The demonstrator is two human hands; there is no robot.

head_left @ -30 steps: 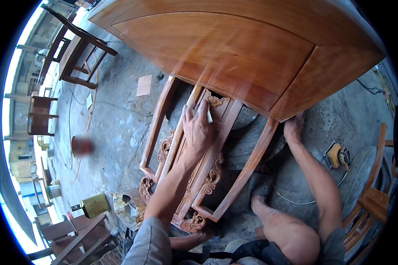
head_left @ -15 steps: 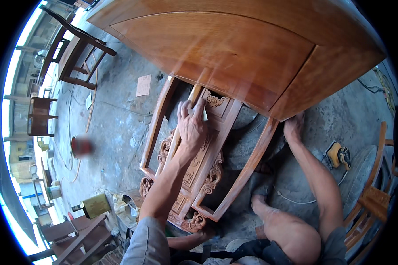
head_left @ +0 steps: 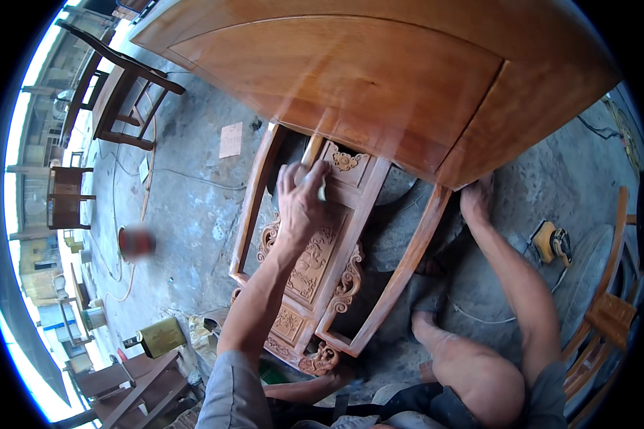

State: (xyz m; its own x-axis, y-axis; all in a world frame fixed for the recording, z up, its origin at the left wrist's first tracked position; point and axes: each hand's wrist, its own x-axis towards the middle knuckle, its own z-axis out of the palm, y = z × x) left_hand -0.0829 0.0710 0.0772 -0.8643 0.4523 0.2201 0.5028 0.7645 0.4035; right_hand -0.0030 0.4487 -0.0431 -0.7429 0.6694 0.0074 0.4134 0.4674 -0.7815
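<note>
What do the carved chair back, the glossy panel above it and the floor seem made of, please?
Carved chair back: probably wood, matte; reddish-brown relief with pale, dusty-looking edges.
Glossy panel: wood or veneer, seemingly varnished; grain and reflections show.
Floor: likely bare concrete; grey, blotchy, dull.

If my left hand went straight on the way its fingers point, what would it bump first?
Probably the near edge of the large, flat, glossy orange-brown wooden panel ahead of your left hand, though depth is unclear.
</note>
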